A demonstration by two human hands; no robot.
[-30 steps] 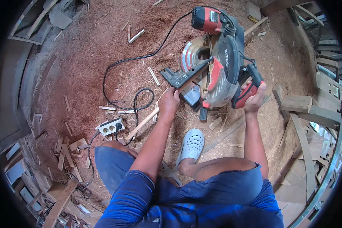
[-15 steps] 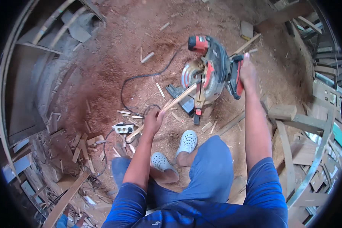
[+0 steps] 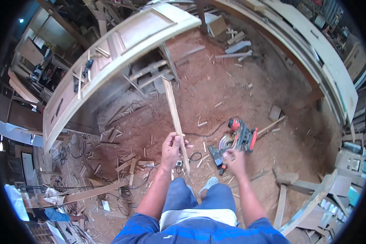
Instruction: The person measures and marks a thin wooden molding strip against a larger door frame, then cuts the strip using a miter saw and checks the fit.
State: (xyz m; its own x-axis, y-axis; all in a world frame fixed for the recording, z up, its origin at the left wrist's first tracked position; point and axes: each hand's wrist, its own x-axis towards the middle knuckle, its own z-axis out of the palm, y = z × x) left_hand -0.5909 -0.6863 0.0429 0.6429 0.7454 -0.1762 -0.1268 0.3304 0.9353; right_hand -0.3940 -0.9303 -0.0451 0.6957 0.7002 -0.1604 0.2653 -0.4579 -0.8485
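Note:
My left hand (image 3: 171, 149) is closed around a long, thin wooden strip (image 3: 173, 110), held up in front of me and pointing away, its far end cut at an angle. Behind it, on the ground, stands a red and black miter saw (image 3: 242, 137). My right hand (image 3: 235, 160) hangs in the air in front of the saw, overlapping its near edge in the picture. Its fingers are loosely bent, and nothing shows in them. A white power strip (image 3: 179, 163) lies partly hidden below the left hand.
A large panelled wooden door (image 3: 138, 34) lies raised at the far left, with sticks on it. Long boards (image 3: 313, 40) stand at the far right. Offcuts (image 3: 132, 164) and a black cable (image 3: 207, 135) lie on the reddish ground. Another person's blue garment (image 3: 56, 214) shows at lower left.
My right hand has let go of the saw handle and come back toward me. The left hand has lifted the strip off the saw. The view has tilted up, showing the door and boards.

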